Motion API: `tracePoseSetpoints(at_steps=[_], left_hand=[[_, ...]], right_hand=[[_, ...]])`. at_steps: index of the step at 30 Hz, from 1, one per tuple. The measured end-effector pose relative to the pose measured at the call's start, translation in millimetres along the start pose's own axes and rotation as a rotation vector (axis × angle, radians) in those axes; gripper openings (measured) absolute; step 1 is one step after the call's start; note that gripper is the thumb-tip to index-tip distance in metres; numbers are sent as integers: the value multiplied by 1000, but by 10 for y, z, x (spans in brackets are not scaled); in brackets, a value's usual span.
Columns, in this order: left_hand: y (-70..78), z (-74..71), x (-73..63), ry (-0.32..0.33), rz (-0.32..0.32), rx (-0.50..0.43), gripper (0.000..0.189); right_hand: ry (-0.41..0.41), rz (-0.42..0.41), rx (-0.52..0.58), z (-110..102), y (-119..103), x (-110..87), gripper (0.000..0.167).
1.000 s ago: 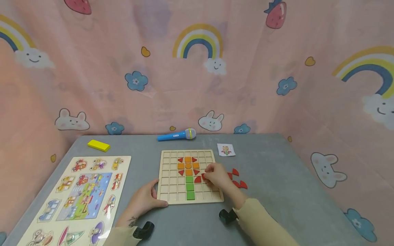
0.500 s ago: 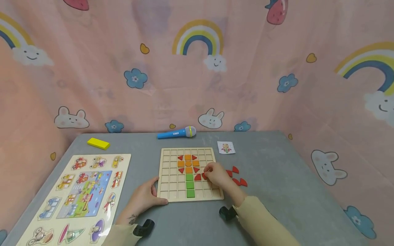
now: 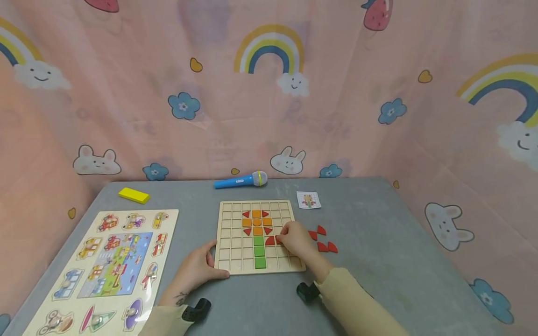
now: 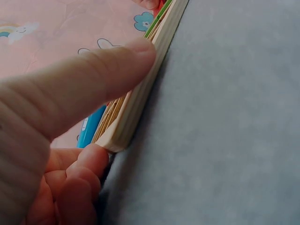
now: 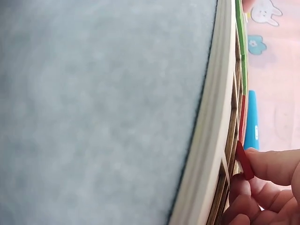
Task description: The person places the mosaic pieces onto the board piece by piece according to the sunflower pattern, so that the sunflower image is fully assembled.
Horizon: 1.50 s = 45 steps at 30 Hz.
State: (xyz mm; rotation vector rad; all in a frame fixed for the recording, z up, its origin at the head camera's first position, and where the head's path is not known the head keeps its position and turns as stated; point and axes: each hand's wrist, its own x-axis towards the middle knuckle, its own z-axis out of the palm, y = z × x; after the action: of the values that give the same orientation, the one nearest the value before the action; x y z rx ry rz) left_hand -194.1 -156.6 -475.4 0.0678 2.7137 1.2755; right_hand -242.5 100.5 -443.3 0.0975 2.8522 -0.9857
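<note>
A wooden grid board (image 3: 235, 265) lies flat on the table, with orange, green and red pieces set in its cells. My left hand (image 3: 196, 270) grips its near left corner, the thumb along the front edge and the fingers at the left side. Over the right half of the board, my right hand (image 3: 296, 239) pinches a red piece (image 5: 243, 161) between thumb and fingers. That piece is tilted, one end down at a cell beside another red piece (image 3: 270, 241), which lies right of the top green square (image 3: 258, 241). The fingers partly hide the cells below.
Several loose red quarter-circle pieces (image 3: 321, 230) lie right of the board. A small pattern card (image 3: 308, 200) is behind them. A blue toy microphone (image 3: 240, 180) and a yellow block (image 3: 134, 195) lie at the back. A vehicle puzzle board (image 3: 168, 215) covers the left side.
The red piece in my right hand has shifted slightly left, closer to the red piece in the board. My left hand stays at the corner. The head view has tilted a little downward.
</note>
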Motion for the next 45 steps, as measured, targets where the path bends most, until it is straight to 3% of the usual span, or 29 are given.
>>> tracePoseSetpoints(at_steps=[8,18,22,28,33,41,45], left_hand=[[6,-2,10,3,-2,-8,97],[-13,5,11,1,-3,-2,98],[-14,1,3,-2,-8,1,98],[-5,-1,4,-4,-14,-4,97],[-6,-3,6,-6,-5,1,98],[-12,-3,12,-8,-3,-5,97],[-15,-3,10,-5,5,-5,97]], right_hand=[[-31,60,-63,-1,-38,-16,25],[-26,51,-126,18,-46,-20,26],[-42,38,-107,-95,-24,22,21],[21,70,-19,-472,227,201,18],[7,138,-73,-717,520,248,22],[-47,132,-259,-665,703,257,32],[-52,132,-289,-647,693,272,17]])
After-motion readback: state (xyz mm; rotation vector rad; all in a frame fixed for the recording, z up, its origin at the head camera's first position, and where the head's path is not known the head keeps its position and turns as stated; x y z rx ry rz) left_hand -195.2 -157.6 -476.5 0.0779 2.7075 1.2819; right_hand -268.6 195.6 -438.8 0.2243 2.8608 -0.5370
